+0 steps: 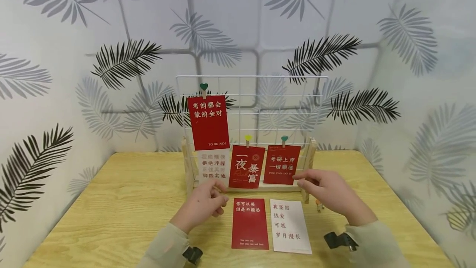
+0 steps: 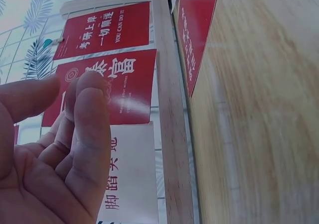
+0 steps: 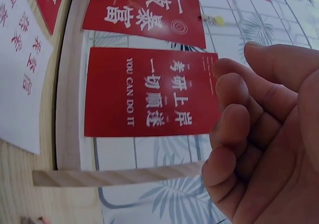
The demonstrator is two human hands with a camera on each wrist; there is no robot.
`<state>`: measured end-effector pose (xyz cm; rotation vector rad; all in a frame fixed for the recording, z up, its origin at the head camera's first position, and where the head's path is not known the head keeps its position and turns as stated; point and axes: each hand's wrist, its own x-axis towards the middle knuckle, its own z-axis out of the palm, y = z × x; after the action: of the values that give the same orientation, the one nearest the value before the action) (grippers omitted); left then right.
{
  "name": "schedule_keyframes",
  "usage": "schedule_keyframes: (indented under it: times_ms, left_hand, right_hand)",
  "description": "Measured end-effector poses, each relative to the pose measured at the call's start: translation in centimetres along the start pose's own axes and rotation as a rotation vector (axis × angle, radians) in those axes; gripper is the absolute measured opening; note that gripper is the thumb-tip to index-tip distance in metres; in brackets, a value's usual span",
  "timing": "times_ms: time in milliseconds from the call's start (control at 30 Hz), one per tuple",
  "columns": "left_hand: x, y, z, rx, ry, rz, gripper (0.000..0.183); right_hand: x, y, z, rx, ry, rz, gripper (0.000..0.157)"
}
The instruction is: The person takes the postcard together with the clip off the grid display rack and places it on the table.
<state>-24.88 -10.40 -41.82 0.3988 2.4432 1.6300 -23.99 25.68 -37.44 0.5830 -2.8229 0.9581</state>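
Observation:
My left hand (image 1: 206, 202) hovers in front of the lower white card (image 1: 214, 164), its fingers loosely bent and holding nothing. In the left wrist view its fingers (image 2: 89, 124) overlap the red card in the middle of the rack (image 2: 139, 84). The right hand (image 1: 327, 189) is beside the right-hand red card (image 1: 282, 164), also with loosely bent fingers; the right wrist view shows nothing between them. A teal heart clip (image 1: 284, 139) holds that card, and a yellow clip (image 1: 248, 137) the middle one. Higher on the left hangs a larger red card (image 1: 209, 131) under a green heart clip (image 1: 203, 87).
The white wire grid (image 1: 260, 94) stands in a wooden base (image 1: 275, 188) on the wood-grain table (image 1: 122, 206). A red card (image 1: 250, 224) and a white card (image 1: 291, 228) lie in front of it. A small figure (image 1: 319, 205) is near the base's right end.

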Motion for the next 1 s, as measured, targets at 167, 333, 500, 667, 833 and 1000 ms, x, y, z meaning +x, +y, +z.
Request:
schedule_keyframes:
  times_ms: [167, 333, 500, 667, 833, 1000]
  left_hand:
    - [-0.1, 0.2, -0.5, -0.02, 0.026, 0.029, 0.028]
    - [-0.1, 0.4, -1.1, -0.055, 0.041, 0.019, 0.032]
    - [0.0, 0.8, -2.0, -0.052, 0.104, 0.044, 0.029]
    - [0.0, 1.5, -3.0, 0.008, 0.187, 0.042, 0.025]
    - [0.2, 2.2, -4.2, 0.049, 0.232, 0.04, 0.026]
    - [0.4, 3.1, -5.5, 0.078, 0.231, 0.062, 0.03]
  right_hand:
    - [1.0, -1.4, 0.0, -0.013, -0.008, -0.054, 0.023]
    - [2.3, -3.0, 0.2, -0.027, -0.014, -0.095, 0.026]
    - [3.4, -4.5, 0.3, -0.035, -0.023, -0.136, 0.032]
    - [4.0, -5.6, 0.1, -0.041, -0.017, -0.166, 0.034]
    - [4.4, -6.4, -0.4, -0.052, -0.003, -0.179, 0.036]
    - [5.0, -7.2, -0.8, -0.069, -0.01, -0.197, 0.037]
